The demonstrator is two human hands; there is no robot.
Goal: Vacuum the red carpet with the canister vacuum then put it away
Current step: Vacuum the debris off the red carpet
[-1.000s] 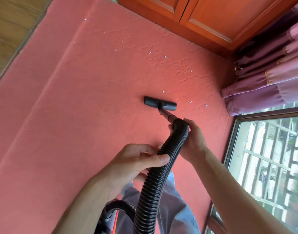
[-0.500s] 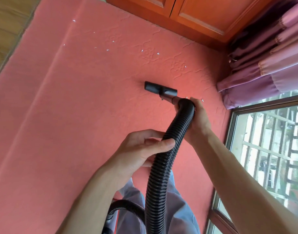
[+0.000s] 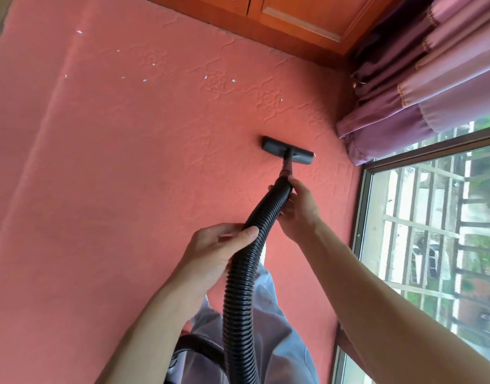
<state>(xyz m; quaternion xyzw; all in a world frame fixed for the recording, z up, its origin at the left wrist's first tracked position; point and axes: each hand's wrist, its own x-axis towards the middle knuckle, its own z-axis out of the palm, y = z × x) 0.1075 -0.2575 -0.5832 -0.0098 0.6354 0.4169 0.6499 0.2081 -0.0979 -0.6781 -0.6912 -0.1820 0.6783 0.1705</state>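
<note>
Both hands grip the black ribbed hose (image 3: 245,273): the right hand (image 3: 299,212) near the nozzle end, the left hand (image 3: 213,253) lower down; the flat black nozzle (image 3: 287,150) rests on the red carpet (image 3: 113,189) near the purple curtain (image 3: 421,87); white specks (image 3: 232,80) lie beyond it.

The carpet (image 3: 127,189) is a salmon-tinged red, one colour throughout, with a raised pattern of scrolling vines and flower shapes showing in its far part. Small white flecks (image 3: 79,31) dot it there. The hose (image 3: 238,286) is black, ribbed in close rings. The nozzle (image 3: 287,151) is matt black, on a short dark reddish tube (image 3: 287,167). The cabinet (image 3: 293,15) is orange-brown wood. The curtain (image 3: 432,79) is purple in darker and paler lilac bands, edged with lines of orange stitching. The trousers (image 3: 266,328) are pale grey-blue. The window frame (image 3: 438,151) is dark brown.
</note>
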